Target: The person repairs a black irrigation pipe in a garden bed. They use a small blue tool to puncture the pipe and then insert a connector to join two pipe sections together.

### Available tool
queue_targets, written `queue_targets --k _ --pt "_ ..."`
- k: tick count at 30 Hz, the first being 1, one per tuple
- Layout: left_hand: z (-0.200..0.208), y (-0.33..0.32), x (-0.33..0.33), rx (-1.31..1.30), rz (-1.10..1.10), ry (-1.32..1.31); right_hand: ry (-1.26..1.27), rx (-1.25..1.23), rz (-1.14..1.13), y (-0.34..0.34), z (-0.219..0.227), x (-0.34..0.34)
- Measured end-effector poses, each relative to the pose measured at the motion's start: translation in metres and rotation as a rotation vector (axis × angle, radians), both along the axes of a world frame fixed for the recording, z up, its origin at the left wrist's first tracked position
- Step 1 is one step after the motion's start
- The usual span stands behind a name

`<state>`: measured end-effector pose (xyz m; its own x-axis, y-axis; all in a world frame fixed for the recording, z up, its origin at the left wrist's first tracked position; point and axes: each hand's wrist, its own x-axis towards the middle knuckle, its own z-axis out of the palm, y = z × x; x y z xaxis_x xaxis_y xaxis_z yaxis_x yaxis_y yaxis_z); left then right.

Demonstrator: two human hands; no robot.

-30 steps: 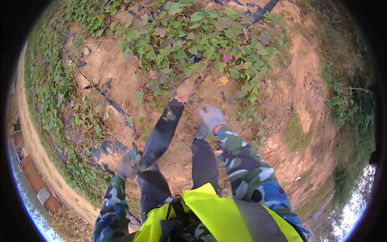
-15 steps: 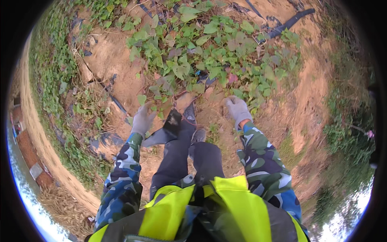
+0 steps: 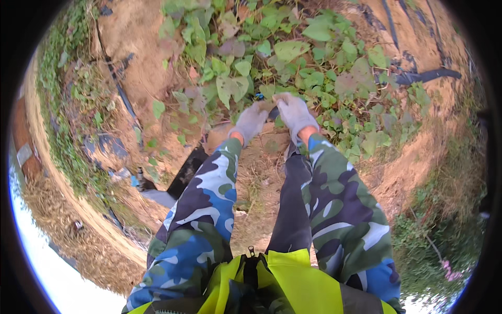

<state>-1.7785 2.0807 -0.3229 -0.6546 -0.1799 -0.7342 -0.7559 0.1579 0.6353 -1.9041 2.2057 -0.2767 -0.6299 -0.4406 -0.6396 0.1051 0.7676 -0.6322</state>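
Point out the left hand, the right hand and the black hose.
left hand point(image 3: 252, 119), head view, back of the glove
right hand point(image 3: 294, 111), head view, back of the glove
black hose point(image 3: 426, 76), head view, middle of its length

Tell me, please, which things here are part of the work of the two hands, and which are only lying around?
In the work:
left hand, gloved
right hand, gloved
leafy vines that both hands reach into

Only lying around:
black hose at the right
black plastic sheet beside the left leg
dry straw

left hand point(image 3: 251, 121) beside right hand point(image 3: 294, 112) | both on vines point(image 3: 293, 57) | hose point(image 3: 426, 76) far right
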Motion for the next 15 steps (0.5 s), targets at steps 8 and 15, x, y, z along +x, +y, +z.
queue_targets --k 8,15 --pt "-0.109 0.013 0.012 -0.372 -0.138 -0.206 0.094 0.164 0.602 -0.006 -0.103 0.016" --pt "-0.098 0.009 0.003 -0.214 -0.135 -0.188 0.297 0.34 1.117 -0.01 -0.122 0.033"
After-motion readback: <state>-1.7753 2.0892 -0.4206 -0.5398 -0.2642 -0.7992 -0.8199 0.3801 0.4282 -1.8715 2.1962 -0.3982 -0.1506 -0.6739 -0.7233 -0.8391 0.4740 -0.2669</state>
